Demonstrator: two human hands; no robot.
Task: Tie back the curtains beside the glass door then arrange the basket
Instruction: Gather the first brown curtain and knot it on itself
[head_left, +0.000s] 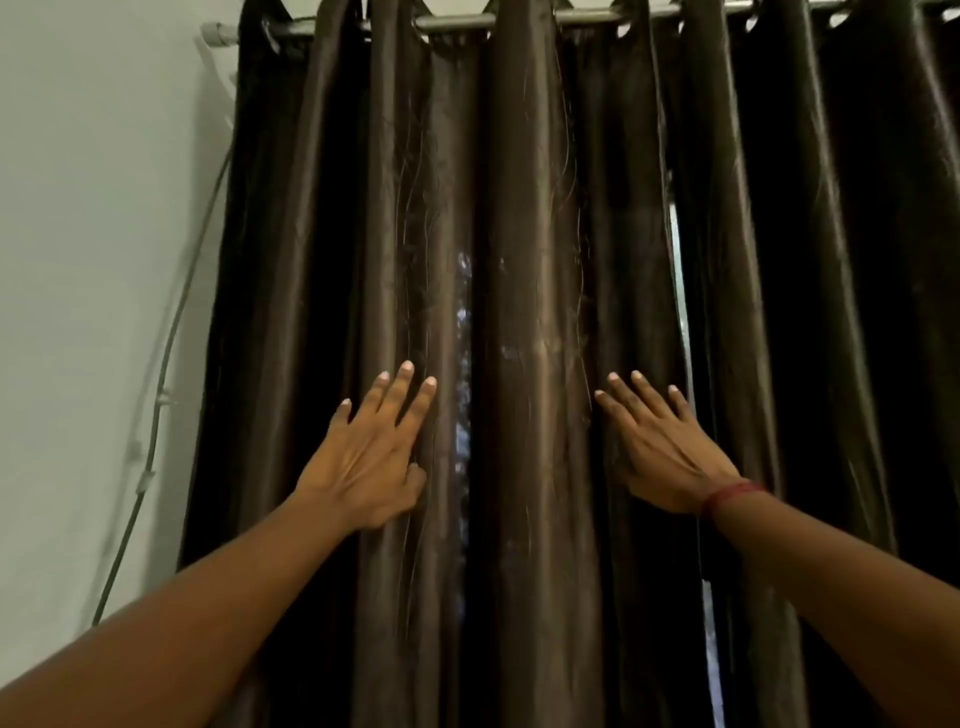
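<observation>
The curtains are seen hanging closed from a metal rod, dark and glossy, in deep vertical folds, with a pale wall and a thin cable at the left edge. A narrow slit of daylight is visible between two panels at the right, which suggests that the glass door lies behind; the door itself is hidden. The left hand is laid flat against a fold left of centre, and the right hand, marked by a red wrist thread, is laid flat on a fold right of centre. The fingers of both hands are spread apart and extended; no fabric is clamped. The step in hand is judged to be the gathering of the panel. For a clean result, the folds should be collected evenly from both sides, the fabric bunched at one height, and pulling against the rod avoided. No tie-back is in view. The basket is not in view.
</observation>
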